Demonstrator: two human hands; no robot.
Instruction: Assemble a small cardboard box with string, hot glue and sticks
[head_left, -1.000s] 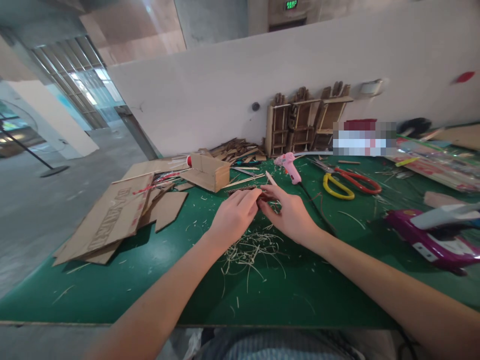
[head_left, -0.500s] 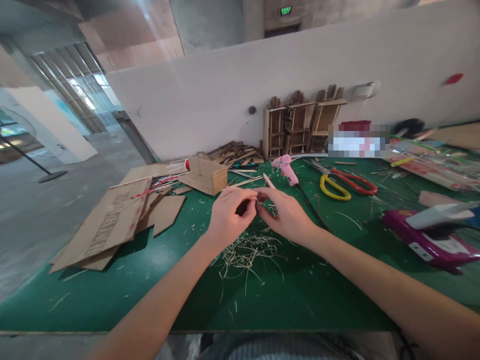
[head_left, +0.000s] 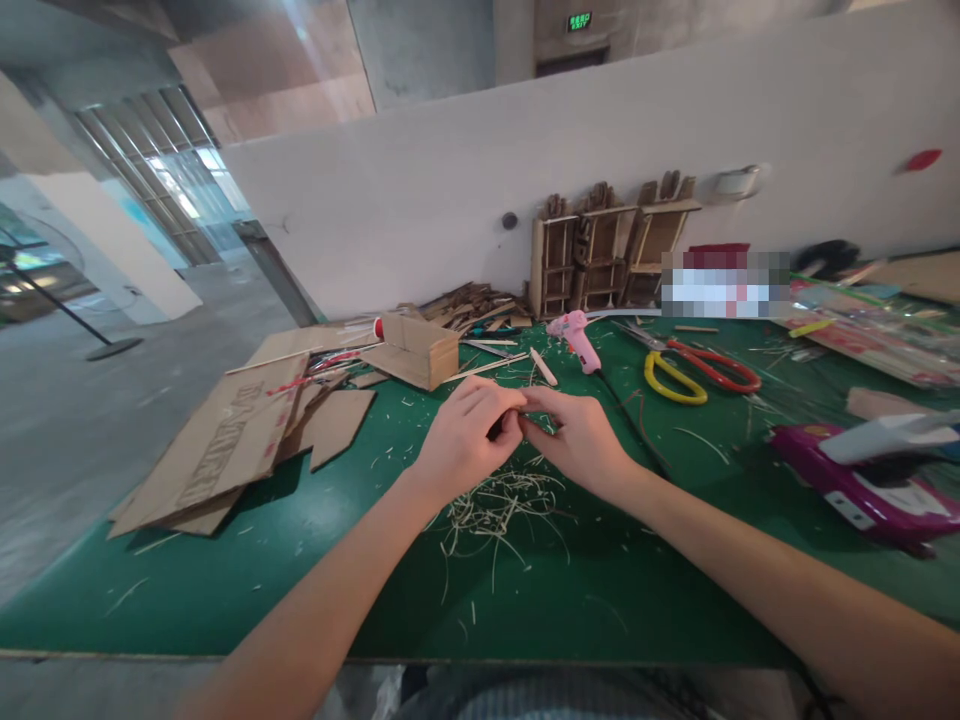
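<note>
My left hand (head_left: 470, 432) and my right hand (head_left: 576, 437) meet fingertip to fingertip over the middle of the green table (head_left: 300, 590). Both are closed in a pinch; whatever sits between the fingers is too small or hidden to name. Below them lies a loose heap of thin pale shavings (head_left: 506, 505). Just beyond the fingers is a pale stick (head_left: 543, 367), and behind it a pink hot glue gun (head_left: 578, 338) with its cord running back toward my right wrist. An L-shaped cardboard piece (head_left: 420, 352) stands past my left hand.
Flat cardboard sheets (head_left: 217, 450) cover the left side. Scissors (head_left: 694, 370) with one yellow and one red handle lie to the right, near a purple power strip (head_left: 862, 485). Several small cardboard structures (head_left: 592, 255) lean against the white wall (head_left: 420, 190). Cardboard scraps (head_left: 480, 305) are piled at the back.
My fingertips have drawn closer together and my hands sit slightly lower, uncovering more of the pale stick behind them. The whole view has shifted a little.
</note>
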